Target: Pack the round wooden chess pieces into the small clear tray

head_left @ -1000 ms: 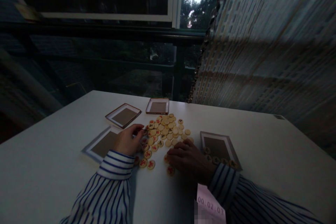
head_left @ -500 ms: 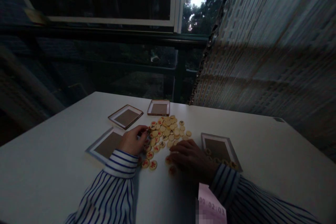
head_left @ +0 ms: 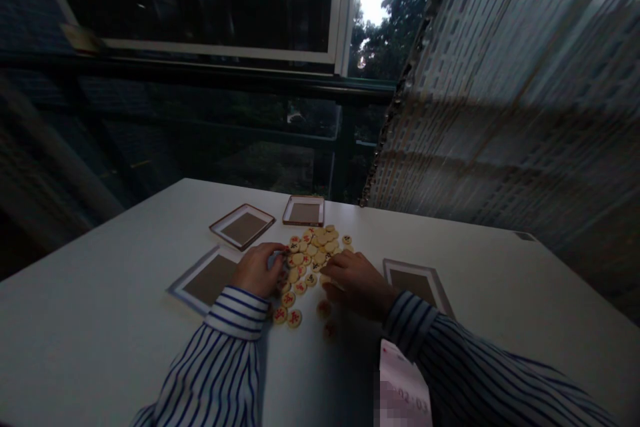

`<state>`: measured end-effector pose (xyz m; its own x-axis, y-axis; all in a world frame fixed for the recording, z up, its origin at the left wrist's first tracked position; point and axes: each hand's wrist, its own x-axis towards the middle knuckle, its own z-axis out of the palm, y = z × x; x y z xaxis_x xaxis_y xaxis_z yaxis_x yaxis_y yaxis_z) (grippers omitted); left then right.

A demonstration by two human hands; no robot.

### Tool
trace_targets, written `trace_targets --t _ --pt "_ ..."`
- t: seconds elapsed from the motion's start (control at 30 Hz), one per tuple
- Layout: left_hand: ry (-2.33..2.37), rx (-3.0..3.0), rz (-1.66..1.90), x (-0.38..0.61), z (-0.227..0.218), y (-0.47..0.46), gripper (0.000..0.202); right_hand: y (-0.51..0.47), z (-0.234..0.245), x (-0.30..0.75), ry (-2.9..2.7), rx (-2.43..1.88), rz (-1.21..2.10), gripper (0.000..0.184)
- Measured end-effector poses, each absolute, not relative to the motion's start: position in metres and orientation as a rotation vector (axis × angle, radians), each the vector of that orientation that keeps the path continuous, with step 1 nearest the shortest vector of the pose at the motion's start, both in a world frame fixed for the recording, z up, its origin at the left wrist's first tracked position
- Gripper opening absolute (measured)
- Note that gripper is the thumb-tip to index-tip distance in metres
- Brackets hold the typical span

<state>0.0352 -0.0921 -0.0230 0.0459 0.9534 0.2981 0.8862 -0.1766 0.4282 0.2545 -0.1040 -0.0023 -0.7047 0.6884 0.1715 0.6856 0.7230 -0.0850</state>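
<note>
A heap of round cream game discs with red and black marks lies on the white table. My left hand rests at the heap's left edge, fingers curled and pinched on a disc there. My right hand lies over the heap's right side, fingers bent down onto the discs; what it holds, if anything, is hidden. Loose discs sit near my left cuff.
Four shallow square trays ring the heap: near left, far left, far middle, right. A dark railing and window stand beyond the table's far edge. A beaded curtain hangs on the right.
My right hand has slid forward and left, off the right tray's corner and onto the heap. The left hand stayed at the heap's left edge. The camera tilted slightly.
</note>
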Motion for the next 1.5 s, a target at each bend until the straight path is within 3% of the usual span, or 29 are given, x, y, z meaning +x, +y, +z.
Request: trace_targets --t 0.8,1.5 --pt "1.880 2.285 0.883 0.038 -0.030 -0.090 0.033 -0.089 -0.012 0.228 -2.869 -1.210 -0.048 0.027" --pt "1.549 1.897 1.107 0.064 -0.028 -0.099 0.032 -0.101 0.002 0.240 -2.626 -1.085 -0.074 0.025"
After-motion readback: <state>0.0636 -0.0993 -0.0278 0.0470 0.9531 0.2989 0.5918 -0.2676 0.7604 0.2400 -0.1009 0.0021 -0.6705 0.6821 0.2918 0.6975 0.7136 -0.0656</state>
